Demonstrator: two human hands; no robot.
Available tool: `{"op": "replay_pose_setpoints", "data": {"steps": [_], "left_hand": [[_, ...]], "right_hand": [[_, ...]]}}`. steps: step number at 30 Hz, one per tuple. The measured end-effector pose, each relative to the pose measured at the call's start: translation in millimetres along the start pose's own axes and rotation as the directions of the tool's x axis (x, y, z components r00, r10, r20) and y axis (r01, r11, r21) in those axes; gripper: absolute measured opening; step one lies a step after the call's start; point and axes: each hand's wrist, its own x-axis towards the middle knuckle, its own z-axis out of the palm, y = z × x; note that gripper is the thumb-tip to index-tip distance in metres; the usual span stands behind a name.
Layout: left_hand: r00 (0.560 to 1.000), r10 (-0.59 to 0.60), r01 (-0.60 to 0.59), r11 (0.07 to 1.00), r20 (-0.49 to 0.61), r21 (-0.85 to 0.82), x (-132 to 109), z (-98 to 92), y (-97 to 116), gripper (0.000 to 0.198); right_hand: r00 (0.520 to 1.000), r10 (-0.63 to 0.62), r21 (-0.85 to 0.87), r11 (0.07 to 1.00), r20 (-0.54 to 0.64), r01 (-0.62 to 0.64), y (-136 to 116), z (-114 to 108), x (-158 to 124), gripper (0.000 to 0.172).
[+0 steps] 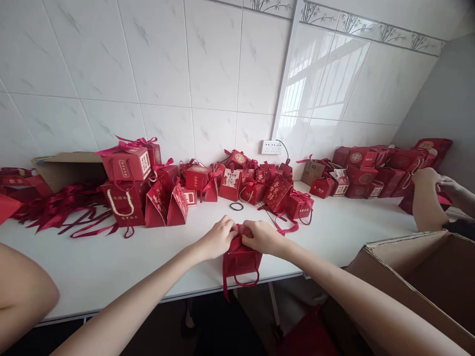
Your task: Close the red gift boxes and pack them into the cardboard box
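Note:
A small red gift box (241,263) with a twisted red cord handle stands near the table's front edge, right in front of me. My left hand (221,237) and my right hand (261,237) meet over its top, fingers pinched on the red ribbon (238,230) there. One ribbon tail (225,279) hangs down the box's left side past the table edge. My fingers partly hide the ribbon where they grip it. Just behind my hands lies a black ring (236,206), touched by neither.
Several red gift boxes (230,184) line the white table (200,291) along the tiled wall. Loose ribbons (61,207) lie at left beside a cardboard box (74,168). An open carton (404,247) stands front right. Another person's hands (426,193) work at right; someone's arm (25,296) is at left.

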Motion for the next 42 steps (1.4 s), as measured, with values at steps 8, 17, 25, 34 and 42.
{"op": "replay_pose_setpoints", "data": {"steps": [8, 17, 25, 34, 42], "left_hand": [[0.999, -0.028, 0.029, 0.998, 0.032, -0.046, 0.8, -2.6, 5.8, 0.006], [0.963, -0.170, 0.135, 0.975, -0.210, -0.175, 1.4, 10.6, 13.3, 0.005], [0.863, -0.378, 0.150, 0.825, -0.335, -0.546, 10.2, 7.1, -4.8, 0.013], [0.876, -0.402, 0.049, 0.623, -0.267, -0.780, 11.5, -36.4, -12.6, 0.025], [0.884, -0.355, -0.011, 0.634, -0.304, -0.773, 12.3, -65.7, -1.9, 0.037]], "right_hand": [[0.991, -0.001, 0.184, 0.983, 0.135, -0.024, 4.8, -7.4, 4.4, 0.009], [0.989, -0.048, 0.177, 0.984, 0.140, 0.023, 5.1, -13.3, 2.4, 0.012], [0.989, -0.060, 0.149, 0.988, 0.135, 0.039, 7.5, -11.3, -4.3, 0.012], [0.977, -0.048, 0.181, 0.983, 0.210, 0.010, 5.0, -17.0, 0.1, 0.021], [0.965, -0.030, 0.558, 0.820, 0.262, -0.126, -3.1, -31.7, 2.4, 0.029]]}}
